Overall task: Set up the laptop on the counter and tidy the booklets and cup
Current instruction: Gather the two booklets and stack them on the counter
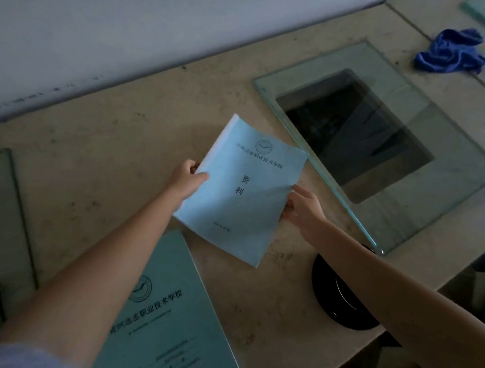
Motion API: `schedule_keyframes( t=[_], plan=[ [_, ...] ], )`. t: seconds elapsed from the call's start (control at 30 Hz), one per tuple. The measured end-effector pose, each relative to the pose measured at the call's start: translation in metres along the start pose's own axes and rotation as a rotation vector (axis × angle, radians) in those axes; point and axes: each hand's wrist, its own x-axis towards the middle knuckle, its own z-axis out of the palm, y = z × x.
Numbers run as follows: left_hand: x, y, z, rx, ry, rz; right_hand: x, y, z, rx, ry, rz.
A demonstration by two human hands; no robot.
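Booklet (244,189): pale blue, printed cover, slightly bowed | left grip (184,179) pinches spine | right grip (302,205) clasps opposite edge

The counter (94,155) is matt, mottled beige stone, bearing a glossy clear glass pane (450,150), a crumpled blue cloth (448,54) with a slight sheen beyond the pane, two matt pale-blue paper booklets (244,189) (170,320) and a glossy black disc (331,298).

The teal-covered printed booklet (170,320) lying on the bench runs off the bottom edge, partly under the left forearm. The right forearm hides part of a round black object (331,296); its identity is unclear.
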Motion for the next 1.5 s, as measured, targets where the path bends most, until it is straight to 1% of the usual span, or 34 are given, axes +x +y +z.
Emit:
schedule_keyframes(
  t=[0.07, 0.13, 0.2, 0.27, 0.33, 0.43, 0.47, 0.57, 0.67, 0.8, 0.87, 0.93, 1.07, 1.3, 1.5],
  plan=[
    [-0.006, 0.015, -0.002, -0.079, -0.07, 0.061, 0.006, -0.002, 0.007, -0.012, 0.004, -0.036],
    [-0.014, 0.03, 0.0, -0.123, -0.137, 0.086, 0.011, -0.003, 0.011, -0.047, 0.016, -0.05],
    [-0.022, 0.041, -0.002, -0.176, -0.129, 0.092, 0.016, -0.003, 0.012, -0.059, 0.023, -0.031],
    [-0.032, 0.047, -0.008, -0.281, -0.136, 0.083, 0.017, -0.003, 0.009, -0.069, 0.012, -0.004],
    [-0.044, 0.051, -0.016, -0.362, -0.19, 0.092, 0.014, -0.005, 0.009, -0.052, -0.013, 0.012],
    [-0.067, 0.058, -0.027, -0.364, -0.279, 0.143, 0.006, -0.011, 0.012, 0.016, -0.012, 0.059],
    [-0.075, 0.06, -0.03, -0.351, -0.301, 0.16, 0.003, -0.011, 0.014, 0.063, -0.037, 0.111],
    [-0.101, 0.06, -0.041, -0.317, -0.346, 0.166, -0.011, -0.009, 0.022, 0.183, -0.223, 0.291],
    [-0.128, 0.051, -0.058, -0.328, -0.367, 0.147, -0.025, -0.001, 0.027, 0.095, -0.311, 0.291],
    [-0.163, 0.024, -0.084, -0.351, -0.362, 0.16, -0.042, 0.01, 0.028, 0.121, -0.391, 0.266],
    [-0.177, 0.007, -0.095, -0.355, -0.345, 0.131, -0.051, 0.015, 0.028, 0.132, -0.445, 0.23],
    [-0.186, -0.012, -0.102, -0.363, -0.291, 0.078, -0.062, 0.019, 0.029, 0.086, -0.497, 0.188],
    [-0.2, -0.057, -0.115, -0.281, -0.148, -0.023, -0.086, 0.035, 0.039, 0.008, -0.561, 0.154],
    [-0.234, -0.162, -0.122, -0.373, -0.126, -0.28, -0.125, 0.06, 0.073, -0.218, -0.588, 0.094],
    [-0.254, -0.214, -0.104, -0.477, -0.102, -0.374, -0.143, 0.082, 0.095, -0.425, -0.538, 0.028]
  ],
)
